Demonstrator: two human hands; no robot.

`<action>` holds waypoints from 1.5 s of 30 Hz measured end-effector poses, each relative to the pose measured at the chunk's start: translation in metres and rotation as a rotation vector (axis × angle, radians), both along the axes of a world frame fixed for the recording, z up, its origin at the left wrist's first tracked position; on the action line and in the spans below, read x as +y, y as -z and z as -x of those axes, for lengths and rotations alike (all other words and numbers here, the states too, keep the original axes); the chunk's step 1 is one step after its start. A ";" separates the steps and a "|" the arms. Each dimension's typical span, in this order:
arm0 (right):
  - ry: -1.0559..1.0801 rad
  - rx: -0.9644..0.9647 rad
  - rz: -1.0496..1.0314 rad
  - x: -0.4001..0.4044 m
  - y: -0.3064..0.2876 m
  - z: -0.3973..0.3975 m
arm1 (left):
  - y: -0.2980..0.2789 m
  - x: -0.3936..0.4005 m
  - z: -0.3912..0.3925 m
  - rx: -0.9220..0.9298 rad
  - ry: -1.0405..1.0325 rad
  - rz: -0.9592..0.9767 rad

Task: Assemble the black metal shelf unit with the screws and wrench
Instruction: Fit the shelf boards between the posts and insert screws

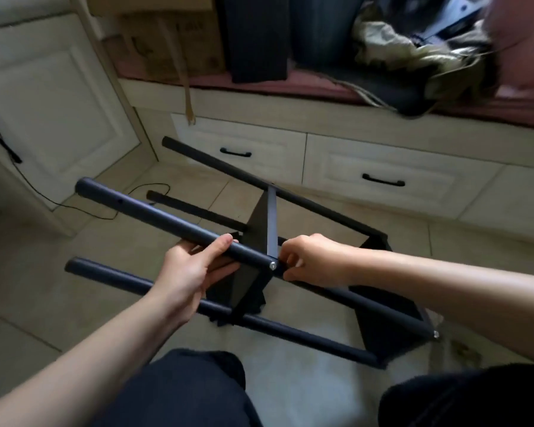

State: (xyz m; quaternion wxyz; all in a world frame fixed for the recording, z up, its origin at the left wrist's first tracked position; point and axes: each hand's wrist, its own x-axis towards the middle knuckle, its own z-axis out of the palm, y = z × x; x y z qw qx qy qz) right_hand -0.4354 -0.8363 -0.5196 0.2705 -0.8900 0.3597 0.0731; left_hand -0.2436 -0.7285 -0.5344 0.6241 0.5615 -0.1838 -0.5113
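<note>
1. Shelf [253, 266] lies on its side on the floor [43, 272], partly built, directly before the knees.
2. Left hand [191, 269] curls around the upper post [154, 217], thumb over the top.
3. Right hand [309, 260] pinches at the post just right of the screw [273, 265]; whether it holds a wrench cannot be told.
4. Judged: stiff steel, moderately heavy, smooth paint likely slippery; grip posts near joints.
5. Drawers [383, 177] stand beyond the fingers; a cable [105, 211] trails to their left.
</note>
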 end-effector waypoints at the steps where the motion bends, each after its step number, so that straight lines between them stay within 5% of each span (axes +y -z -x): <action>1: 0.026 -0.015 -0.007 0.003 -0.004 0.004 | -0.010 -0.003 0.003 -0.047 0.025 -0.001; 16: 0.645 -0.609 -0.276 0.052 0.001 0.102 | -0.104 -0.045 0.119 -0.497 0.313 -0.018; 27: 0.647 -0.684 -0.606 0.065 0.002 0.124 | -0.096 -0.020 0.125 -0.687 0.497 0.079; 39: 1.047 -0.718 -0.215 -0.031 -0.027 0.185 | -0.100 -0.022 0.108 -0.760 0.678 0.045; 45: 1.086 -0.599 -0.055 -0.058 -0.021 0.200 | -0.103 -0.020 0.103 -0.800 0.756 0.051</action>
